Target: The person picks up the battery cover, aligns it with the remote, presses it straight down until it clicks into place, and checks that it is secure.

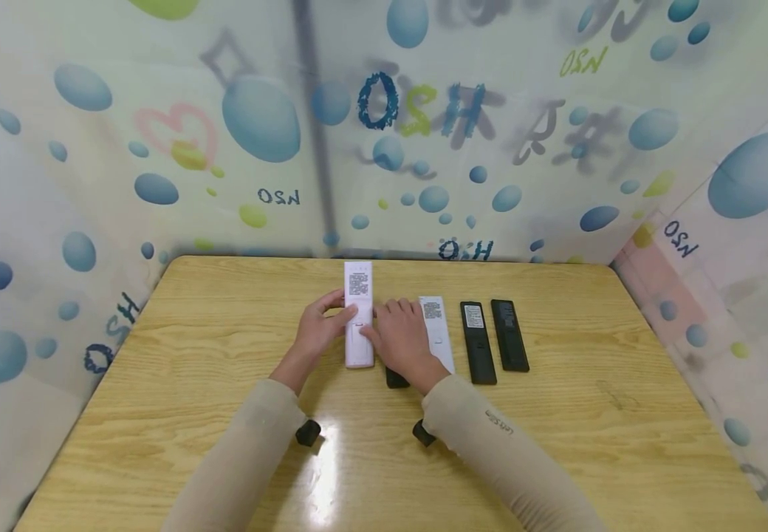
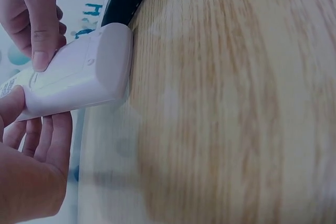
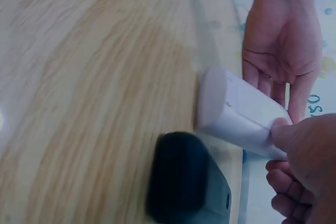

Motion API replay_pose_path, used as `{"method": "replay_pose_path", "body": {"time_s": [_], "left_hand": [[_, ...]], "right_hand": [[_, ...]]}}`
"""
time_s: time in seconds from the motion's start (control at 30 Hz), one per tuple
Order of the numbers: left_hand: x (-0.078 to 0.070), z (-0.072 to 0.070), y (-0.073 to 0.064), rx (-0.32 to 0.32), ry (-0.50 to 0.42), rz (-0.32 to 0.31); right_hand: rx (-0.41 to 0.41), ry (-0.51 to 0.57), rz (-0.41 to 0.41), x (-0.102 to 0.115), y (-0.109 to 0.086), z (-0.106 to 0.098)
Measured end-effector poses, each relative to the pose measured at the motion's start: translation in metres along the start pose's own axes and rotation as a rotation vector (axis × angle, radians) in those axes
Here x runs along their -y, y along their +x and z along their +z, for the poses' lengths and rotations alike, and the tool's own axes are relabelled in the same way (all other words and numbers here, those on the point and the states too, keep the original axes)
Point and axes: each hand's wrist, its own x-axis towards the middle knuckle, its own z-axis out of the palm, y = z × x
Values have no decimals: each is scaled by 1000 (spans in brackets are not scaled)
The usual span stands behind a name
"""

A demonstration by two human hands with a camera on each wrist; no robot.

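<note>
A white remote control point(image 1: 359, 351) lies back side up between both hands, showing a printed label and a battery cover. My left hand point(image 1: 317, 326) grips its left side, thumb on top and fingers underneath, as the left wrist view shows. From the right, my right hand point(image 1: 407, 338) holds it too, the thumb point(image 3: 281, 134) pressing on the battery cover and the other fingers curled at its side. Beneath the right hand a black remote control point(image 1: 396, 379) is mostly hidden. Just right of that hand rests another white remote control point(image 1: 437, 336), label up.
Farther right on the wooden table point(image 1: 597, 443) lie two black remote controls, one with a white label point(image 1: 479, 347) and one with a dark label point(image 1: 510, 336). A patterned wall covering point(image 1: 371, 199) stands behind the table. Small black devices point(image 1: 307, 433) sit at the wrists.
</note>
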Motion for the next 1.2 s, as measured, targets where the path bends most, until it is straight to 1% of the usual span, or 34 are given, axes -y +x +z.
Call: {"method": "replay_pose_path", "body": {"time_s": [0.23,0.4,0.63,0.87,1.03,1.2], "left_hand": [[0,0,-1,-10,3,-12],[3,0,-1,-7,1,-1],[5,1,-1,-2,-11,9],[4,0,-2,9,14,5],[5,1,-1,5,22,12],[5,1,-1,4,27,17]], "right_hand": [[23,76,4,-1,1,-1],[19,117,11,-2,0,1],[31,110,14,-1,2,1],[45,130,54,3,5,-1],[54,93,75,5,8,-3],[65,78,77,5,8,-3]]}}
